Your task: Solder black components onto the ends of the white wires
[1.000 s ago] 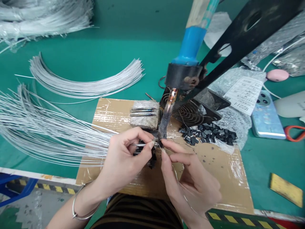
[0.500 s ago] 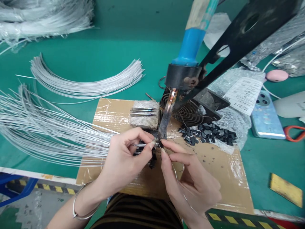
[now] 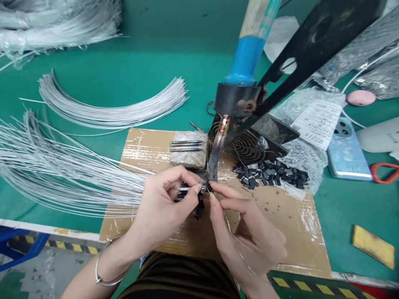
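Left hand, centre: fingertips pinching white wires fanned left. Right hand, lower centre: fingertips pinching thin silvery wire under soldering iron. Label, right: “2214” legible, small print unreadable.

Soldering iron blocks ahead — cardboard free rightward.

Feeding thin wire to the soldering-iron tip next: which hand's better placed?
Probably right: the right hand pinches the thin wire close to the soldering-iron tip. The left hand looks occupied, pinching white wire.
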Tool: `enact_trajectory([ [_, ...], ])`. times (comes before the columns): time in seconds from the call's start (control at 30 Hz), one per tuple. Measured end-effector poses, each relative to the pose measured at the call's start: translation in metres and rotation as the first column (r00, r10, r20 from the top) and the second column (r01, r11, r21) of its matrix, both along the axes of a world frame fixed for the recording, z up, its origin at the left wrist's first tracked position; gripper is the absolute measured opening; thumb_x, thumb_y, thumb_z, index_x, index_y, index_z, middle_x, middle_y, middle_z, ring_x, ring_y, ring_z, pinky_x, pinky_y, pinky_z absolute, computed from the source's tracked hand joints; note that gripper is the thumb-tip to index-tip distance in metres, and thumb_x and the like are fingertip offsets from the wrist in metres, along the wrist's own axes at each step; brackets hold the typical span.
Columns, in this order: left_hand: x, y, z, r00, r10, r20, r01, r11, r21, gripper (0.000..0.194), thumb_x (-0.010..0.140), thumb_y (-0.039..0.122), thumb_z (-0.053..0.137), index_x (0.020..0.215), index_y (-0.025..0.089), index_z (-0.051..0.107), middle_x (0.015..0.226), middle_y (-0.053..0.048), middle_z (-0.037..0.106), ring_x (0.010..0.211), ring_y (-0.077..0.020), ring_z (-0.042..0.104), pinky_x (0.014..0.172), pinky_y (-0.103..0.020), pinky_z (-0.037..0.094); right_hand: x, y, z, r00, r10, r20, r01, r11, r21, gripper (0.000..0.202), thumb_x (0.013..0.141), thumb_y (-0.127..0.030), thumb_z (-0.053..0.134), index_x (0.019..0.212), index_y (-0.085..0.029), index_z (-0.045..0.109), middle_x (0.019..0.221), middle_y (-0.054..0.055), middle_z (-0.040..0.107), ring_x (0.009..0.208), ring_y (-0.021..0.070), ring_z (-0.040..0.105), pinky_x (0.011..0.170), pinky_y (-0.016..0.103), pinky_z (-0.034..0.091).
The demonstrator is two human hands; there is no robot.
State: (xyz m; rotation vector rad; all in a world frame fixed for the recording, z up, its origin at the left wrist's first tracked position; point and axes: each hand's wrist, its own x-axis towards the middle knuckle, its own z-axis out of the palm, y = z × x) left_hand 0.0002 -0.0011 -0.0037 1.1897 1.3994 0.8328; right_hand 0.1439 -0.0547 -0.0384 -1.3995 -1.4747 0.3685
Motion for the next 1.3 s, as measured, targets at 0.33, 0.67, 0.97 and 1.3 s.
enact_trajectory([
  [0.33, 0.0005, 0.0005, 0.0022, 1.0, 0.005, 0.015, -0.005, 1.0, 0.004, 0.01, 0.081, 0.017, 0.071, 0.071, 0.018, 0.07, 0.078, -0.003, 0.077, 0.057, -0.0115, 0.055, 0.053, -0.025, 0.038, -0.0011, 0.0017, 0.0021, 1.0, 0.0, -0.002, 0.0, 1.0, 0.009, 0.019, 0.093, -0.004, 0.076, 0.096, -0.022, 0.072, 0.09, 0.004, 0.086, 0.076, 0.021, 0.085, 0.068, 0.024, 0.071],
  [0.67, -0.0001, 0.0003, -0.0008, 1.0, -0.007, 0.002, 0.007, 1.0, -0.004, 0.01, 0.081, 0.018, 0.07, 0.071, 0.019, 0.069, 0.078, -0.003, 0.077, 0.057, -0.0116, 0.054, 0.051, -0.026, 0.033, 0.0004, 0.0002, -0.0007, 1.0, 0.001, -0.012, -0.001, 1.0, 0.008, 0.02, 0.093, -0.004, 0.077, 0.097, -0.023, 0.072, 0.094, 0.004, 0.087, 0.077, 0.0216, 0.085, 0.069, 0.026, 0.071],
  [0.97, -0.0002, 0.0007, 0.0009, 1.0, -0.005, 0.021, 0.005, 1.0, -0.002, 0.009, 0.081, 0.017, 0.071, 0.072, 0.018, 0.07, 0.078, -0.003, 0.077, 0.059, -0.0117, 0.056, 0.054, -0.025, 0.038, -0.001, 0.0032, 0.0015, 1.0, 0.0, -0.009, 0.0, 1.0, 0.03, 0.021, 0.094, -0.003, 0.075, 0.097, -0.024, 0.072, 0.088, 0.002, 0.085, 0.077, 0.0216, 0.085, 0.067, 0.025, 0.071],
  [1.3, 0.0001, -0.0012, 0.0016, 0.999, 0.0, 0.032, -0.001, 1.0, 0.013, 0.009, 0.081, 0.017, 0.07, 0.072, 0.018, 0.071, 0.077, -0.002, 0.076, 0.058, -0.0113, 0.055, 0.054, -0.024, 0.039, -0.0012, 0.0029, 0.0015, 1.0, -0.004, -0.006, 0.004, 0.999, 0.041, 0.019, 0.093, -0.003, 0.076, 0.096, -0.022, 0.074, 0.088, 0.001, 0.086, 0.076, 0.0196, 0.085, 0.07, 0.023, 0.07],
])
